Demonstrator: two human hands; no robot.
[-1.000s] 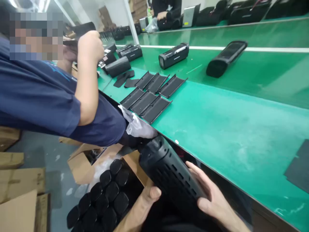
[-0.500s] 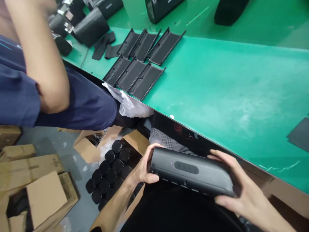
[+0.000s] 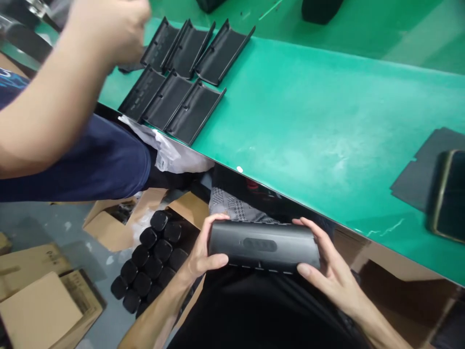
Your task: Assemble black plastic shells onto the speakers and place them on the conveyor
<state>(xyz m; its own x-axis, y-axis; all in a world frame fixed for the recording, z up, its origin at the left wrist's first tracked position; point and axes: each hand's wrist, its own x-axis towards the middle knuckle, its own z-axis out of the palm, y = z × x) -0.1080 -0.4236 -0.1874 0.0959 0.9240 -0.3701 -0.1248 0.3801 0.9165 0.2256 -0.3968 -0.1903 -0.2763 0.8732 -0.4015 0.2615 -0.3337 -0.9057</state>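
Between my two hands lies a long black speaker casing (image 3: pixel 261 245) with rounded sides and an oval button panel on its upper face, held nearly level above my lap. My left hand (image 3: pixel 207 252) wraps around one end, thumb on the near side and fingers over the far edge. At the other end my right hand (image 3: pixel 327 269) grips the casing the same way. Its underside is hidden. Beyond it, several curved black panels (image 3: pixel 198 111) lie in two rows on the green table (image 3: pixel 308 126).
A co-worker's hand (image 3: pixel 116 29) and forearm reach over the table at left. Dark flat sheets (image 3: pixel 421 169) and a phone-like device (image 3: pixel 450 194) lie at right. On the floor stand cardboard boxes (image 3: pixel 39 305) and a box of black rounded parts (image 3: pixel 152 266).
The casing has turned nearly level, and my right hand has come in left and closed tighter on its end. The co-worker's hand has moved over the panels. The view has shifted right.
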